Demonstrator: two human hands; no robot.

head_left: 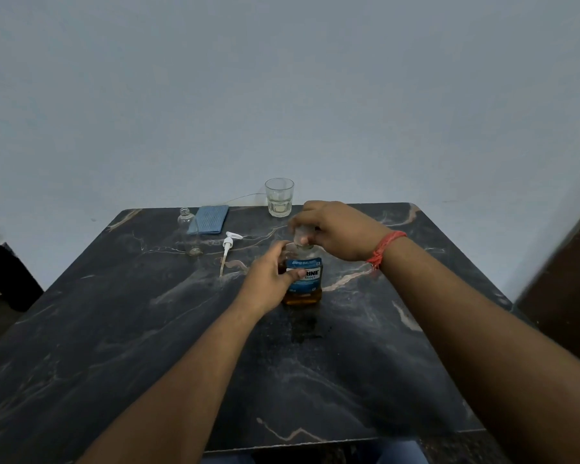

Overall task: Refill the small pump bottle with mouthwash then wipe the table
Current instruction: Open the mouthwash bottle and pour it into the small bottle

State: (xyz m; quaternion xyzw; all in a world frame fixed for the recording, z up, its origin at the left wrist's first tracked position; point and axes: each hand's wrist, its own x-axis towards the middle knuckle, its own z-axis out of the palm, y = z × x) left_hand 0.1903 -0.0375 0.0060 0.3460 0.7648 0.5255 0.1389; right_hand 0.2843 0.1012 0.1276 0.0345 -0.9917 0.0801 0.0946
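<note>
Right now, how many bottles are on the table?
2. The mouthwash bottle stands mid-table, body held by the left hand, cap gripped by the right hand. The small clear bottle stands uncapped at the back left, beside the blue cloth. None seem hidden.

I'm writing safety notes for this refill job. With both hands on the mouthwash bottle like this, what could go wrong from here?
1. The right hand grips the cap while the left hand steadies the mouthwash bottle; a sudden release could slosh liquid onto the table.
2. The empty pump bottle has a narrow neck, so pouring may overshoot.
3. The pump head lies loose nearby and could be knocked.
</note>
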